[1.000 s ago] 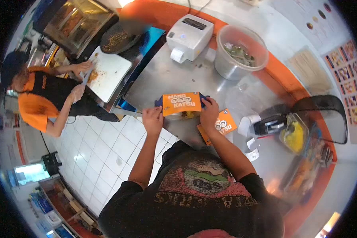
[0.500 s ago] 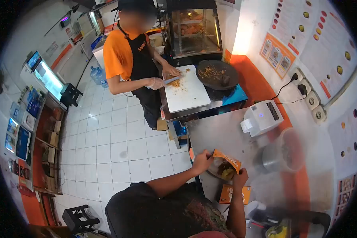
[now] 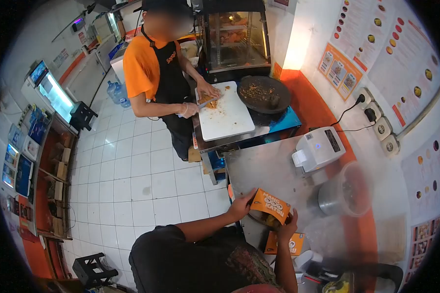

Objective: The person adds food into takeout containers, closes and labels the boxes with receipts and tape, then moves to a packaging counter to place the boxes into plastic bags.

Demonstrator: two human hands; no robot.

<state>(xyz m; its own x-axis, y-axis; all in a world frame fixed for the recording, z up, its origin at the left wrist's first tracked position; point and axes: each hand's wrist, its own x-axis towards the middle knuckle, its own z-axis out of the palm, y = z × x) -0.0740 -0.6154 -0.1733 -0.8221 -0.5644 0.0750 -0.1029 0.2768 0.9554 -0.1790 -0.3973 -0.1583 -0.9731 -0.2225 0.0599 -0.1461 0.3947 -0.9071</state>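
Note:
Between my two hands is an orange cardboard sleeve (image 3: 271,202) with white lettering, its printed face turned up. My left hand (image 3: 240,206) grips its left end, and my right hand (image 3: 287,227) pinches its lower right corner. Under the sleeve, a bowl of food (image 3: 265,218) stands on the steel counter (image 3: 252,163), mostly covered from view. A second orange printed piece (image 3: 289,242) lies on the counter just below my right hand.
A white receipt printer (image 3: 319,149) and a clear plastic bucket (image 3: 344,190) stand on the counter. Across it, a co-worker (image 3: 151,73) cuts food with a knife on a white cutting board (image 3: 226,119). Beside the board sits a dark stone mortar (image 3: 264,94).
The sleeve has tilted from nearly edge-on to face-up, and it now covers most of the bowl's food. Both hands stay on it. The head view has shifted slightly.

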